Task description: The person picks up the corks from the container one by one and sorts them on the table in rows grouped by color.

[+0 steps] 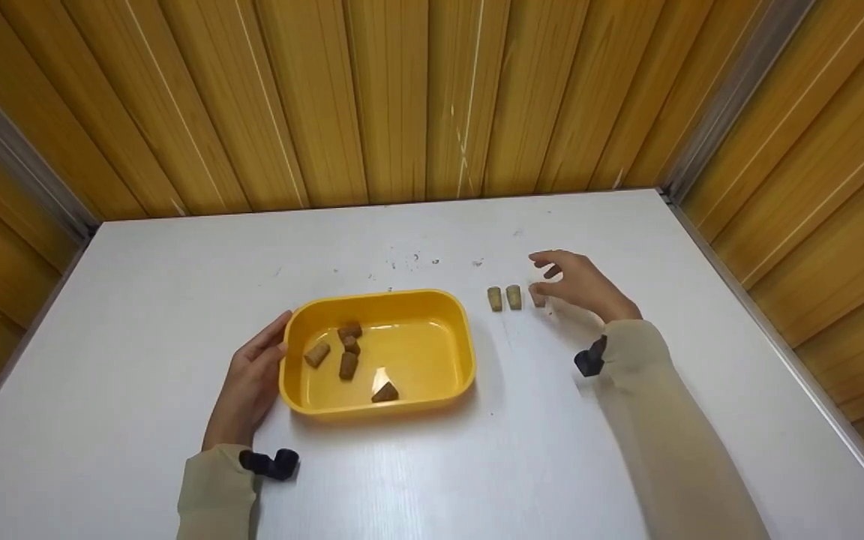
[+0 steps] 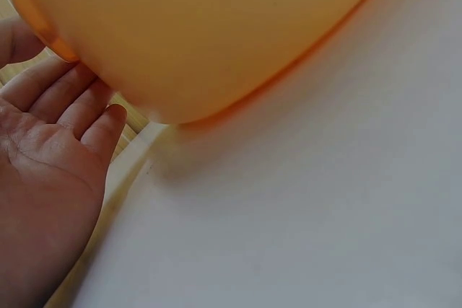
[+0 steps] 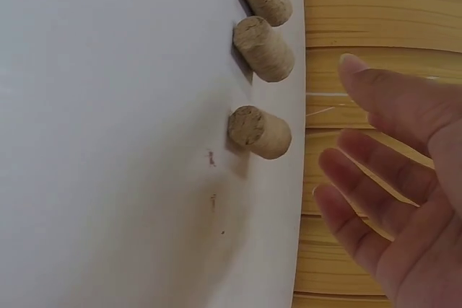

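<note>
Three tapered cork stoppers stand in a row on the white table: a left cork (image 1: 495, 298), a middle cork (image 1: 514, 297) and a right cork (image 3: 268, 136). My right hand (image 1: 578, 285) hovers by the right cork, thumb and fingers spread, with a gap between them and the cork in the right wrist view. In the head view its thumb partly covers that cork. My left hand (image 1: 250, 382) rests against the left side of a yellow tray (image 1: 378, 409), fingers nearly straight along its outer wall (image 2: 180, 55). Inside lie a light cork (image 1: 317, 354) and several brown pieces (image 1: 349, 365).
Wood-patterned panels (image 1: 387, 105) rise behind the table (image 1: 417, 480) and along both sides. Small dark marks (image 1: 415, 257) dot the tabletop behind the tray. A black wrist camera (image 1: 591, 358) sits on the right sleeve, another camera (image 1: 273, 463) on the left.
</note>
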Demonstrator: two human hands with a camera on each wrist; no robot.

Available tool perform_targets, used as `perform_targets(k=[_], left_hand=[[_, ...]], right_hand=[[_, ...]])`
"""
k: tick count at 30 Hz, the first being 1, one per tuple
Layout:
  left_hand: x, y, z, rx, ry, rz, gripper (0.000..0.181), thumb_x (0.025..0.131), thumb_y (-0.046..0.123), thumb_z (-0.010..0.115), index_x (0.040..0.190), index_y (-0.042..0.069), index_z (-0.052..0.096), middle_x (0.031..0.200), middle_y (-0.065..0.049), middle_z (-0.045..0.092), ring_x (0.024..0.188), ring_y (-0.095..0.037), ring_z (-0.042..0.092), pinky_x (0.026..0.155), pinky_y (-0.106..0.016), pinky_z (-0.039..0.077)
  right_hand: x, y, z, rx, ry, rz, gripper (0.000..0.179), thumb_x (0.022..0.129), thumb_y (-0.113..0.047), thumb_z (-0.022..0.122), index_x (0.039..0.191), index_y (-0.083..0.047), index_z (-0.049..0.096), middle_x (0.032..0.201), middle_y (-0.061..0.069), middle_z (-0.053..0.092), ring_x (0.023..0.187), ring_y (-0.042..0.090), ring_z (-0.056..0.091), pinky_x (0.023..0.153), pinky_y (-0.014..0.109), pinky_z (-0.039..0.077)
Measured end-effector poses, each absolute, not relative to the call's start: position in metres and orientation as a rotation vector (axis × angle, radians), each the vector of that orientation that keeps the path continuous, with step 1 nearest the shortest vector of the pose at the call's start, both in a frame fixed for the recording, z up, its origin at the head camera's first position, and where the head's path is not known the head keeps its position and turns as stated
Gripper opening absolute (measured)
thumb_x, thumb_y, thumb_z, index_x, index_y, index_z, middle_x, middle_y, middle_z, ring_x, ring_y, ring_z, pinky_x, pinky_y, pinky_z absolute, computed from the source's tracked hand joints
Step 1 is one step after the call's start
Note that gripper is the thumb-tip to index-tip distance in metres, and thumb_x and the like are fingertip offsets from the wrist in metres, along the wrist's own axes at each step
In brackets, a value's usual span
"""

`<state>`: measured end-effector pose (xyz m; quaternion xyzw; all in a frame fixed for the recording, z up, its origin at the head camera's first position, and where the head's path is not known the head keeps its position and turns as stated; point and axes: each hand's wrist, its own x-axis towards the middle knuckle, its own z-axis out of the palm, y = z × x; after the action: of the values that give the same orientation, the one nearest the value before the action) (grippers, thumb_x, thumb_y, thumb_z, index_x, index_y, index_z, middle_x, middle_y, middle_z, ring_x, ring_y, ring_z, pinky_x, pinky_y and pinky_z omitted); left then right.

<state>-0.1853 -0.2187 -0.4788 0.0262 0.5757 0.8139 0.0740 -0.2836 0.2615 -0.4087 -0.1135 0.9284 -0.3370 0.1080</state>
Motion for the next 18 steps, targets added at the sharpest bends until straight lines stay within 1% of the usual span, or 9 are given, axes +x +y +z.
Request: perform_targets(k=[6, 11, 14, 18], left_hand=[[-0.186, -0.219, -0.478, 0.068, 1.73, 2.442, 0.053, 0.099, 0.005, 0.043, 0.151, 0.005, 0.028, 0.161, -0.005, 0.022, 0.133, 0.004, 0.041, 0.109, -0.018, 0.036], [-0.186, -0.219, -0.479, 0.057, 1.727, 2.444, 0.055, 0.099, 0.005, 0.045, 0.151, 0.005, 0.028, 0.16, -0.006, 0.022, 0.134, 0.001, 0.041, 0.109, -0.018, 0.037], [-0.186, -0.219, -0.479, 0.063, 1.735, 2.442, 0.055, 0.099, 0.006, 0.046, 0.151, 0.004, 0.028, 0.16, -0.007, 0.022, 0.134, 0.001, 0.041, 0.109, -0.018, 0.037], [-0.186, -0.218, -0.48, 0.073, 1.743, 2.443, 0.055, 0.098, 0.006, 0.046, 0.15, 0.004, 0.028, 0.16, -0.007, 0.023, 0.132, 0.003, 0.042, 0.109, -0.018, 0.037]], right_hand=[[-0.284, 0.246, -0.393, -0.37, 2.738, -0.993, 0.054, 0.088, -0.017, 0.068, 0.138, -0.008, 0.05, 0.137, 0.018, 0.053, 0.122, 0.034, 0.053, 0.103, 0.049, 0.046], [-0.284, 0.232, -0.38, -0.398, 2.734, -0.985, 0.052, 0.089, -0.019, 0.068, 0.137, -0.011, 0.052, 0.138, 0.015, 0.053, 0.124, 0.034, 0.052, 0.104, 0.048, 0.047], [-0.283, 0.224, -0.374, -0.489, 2.732, -1.004, 0.05, 0.088, -0.018, 0.069, 0.135, -0.009, 0.055, 0.136, 0.014, 0.056, 0.123, 0.034, 0.053, 0.106, 0.047, 0.045], [-0.282, 0.211, -0.368, -0.601, 2.709, -1.018, 0.047, 0.087, -0.018, 0.07, 0.131, -0.008, 0.058, 0.132, 0.011, 0.059, 0.12, 0.029, 0.056, 0.106, 0.045, 0.046]])
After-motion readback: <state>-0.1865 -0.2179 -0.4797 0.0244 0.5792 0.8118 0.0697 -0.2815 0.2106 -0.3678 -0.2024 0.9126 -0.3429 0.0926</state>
